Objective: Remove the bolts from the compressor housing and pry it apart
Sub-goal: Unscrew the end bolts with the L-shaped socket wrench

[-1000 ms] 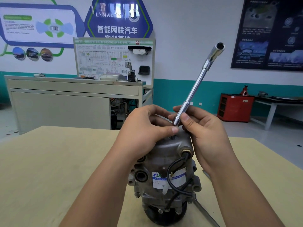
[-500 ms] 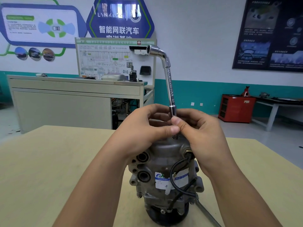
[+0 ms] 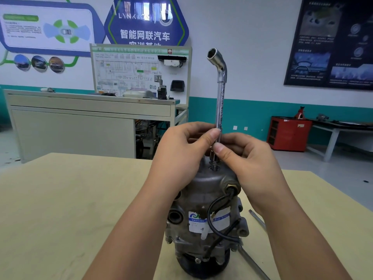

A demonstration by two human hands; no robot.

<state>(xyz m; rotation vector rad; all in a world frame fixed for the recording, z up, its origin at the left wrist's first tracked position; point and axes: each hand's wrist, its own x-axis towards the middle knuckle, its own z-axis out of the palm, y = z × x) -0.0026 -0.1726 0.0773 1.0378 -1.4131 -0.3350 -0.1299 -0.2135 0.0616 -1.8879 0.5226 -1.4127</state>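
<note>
Compressor housing [image 3: 210,184], one only, stands upright on the table [image 3: 60,199] at 6 o'clock, directly beneath both hands. One L-shaped socket wrench [image 3: 220,98] rises from its top toward 12. The left hand [image 3: 181,152] and right hand [image 3: 248,158] both pinch the wrench's shaft. One metal bar [image 3: 253,262] lies at 5 o'clock.

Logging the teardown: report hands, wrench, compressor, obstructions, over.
Left hand, right hand both pinch chrome L-shaped socket wrench low on shaft. Wrench upright, lower end atop grey cast-metal compressor housing. Black wire loops below, off the wrench.
</note>
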